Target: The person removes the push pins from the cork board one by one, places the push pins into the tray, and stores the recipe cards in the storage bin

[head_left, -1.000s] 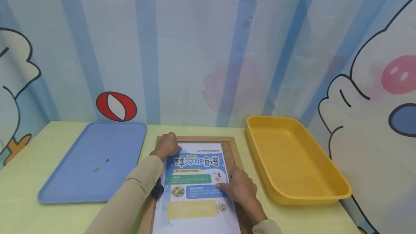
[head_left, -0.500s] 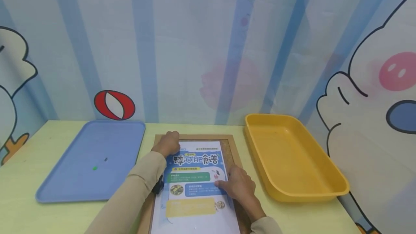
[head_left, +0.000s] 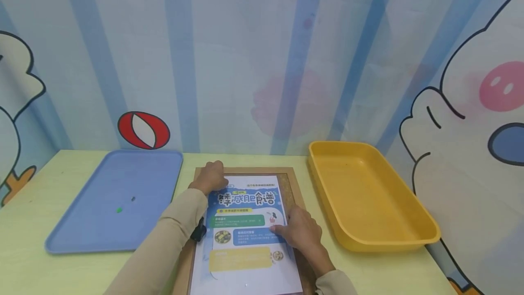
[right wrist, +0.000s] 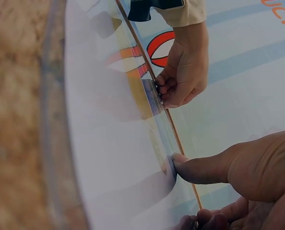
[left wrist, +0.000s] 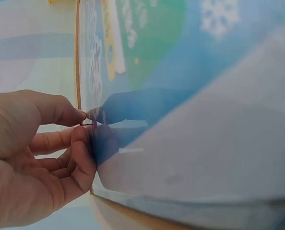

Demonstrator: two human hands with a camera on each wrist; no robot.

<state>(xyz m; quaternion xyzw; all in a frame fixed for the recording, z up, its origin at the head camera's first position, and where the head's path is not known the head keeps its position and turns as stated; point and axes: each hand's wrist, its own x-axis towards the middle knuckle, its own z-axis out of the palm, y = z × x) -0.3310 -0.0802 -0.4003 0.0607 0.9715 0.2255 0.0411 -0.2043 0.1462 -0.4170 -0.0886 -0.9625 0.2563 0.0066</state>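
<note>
A glossy printed poster (head_left: 241,217), with Chinese lettering and food pictures, lies on a cork board (head_left: 289,195) with a wooden frame. My left hand (head_left: 210,177) is at its upper left corner. In the left wrist view, thumb and fingertips pinch a small reddish pushpin (left wrist: 87,124) at the sheet, mostly hidden by the fingers. Over the right side of the board lies my right hand (head_left: 302,231), its thumb stretched out onto the poster. The right wrist view shows that thumb (right wrist: 200,168) pressing on the glossy sheet, with the other fingers beside it.
Left of the board lies a blue tray (head_left: 102,222) bearing a small green piece (head_left: 119,210) and a small dark piece (head_left: 133,199). A deep yellow bin (head_left: 368,195) stands to the right. Behind the pale yellow table (head_left: 245,160) hangs a striped cartoon curtain (head_left: 233,58).
The head view has shifted slightly, so the scene sits a little higher and further left. Both hands stay at the same places on the board, with hardly any movement.
</note>
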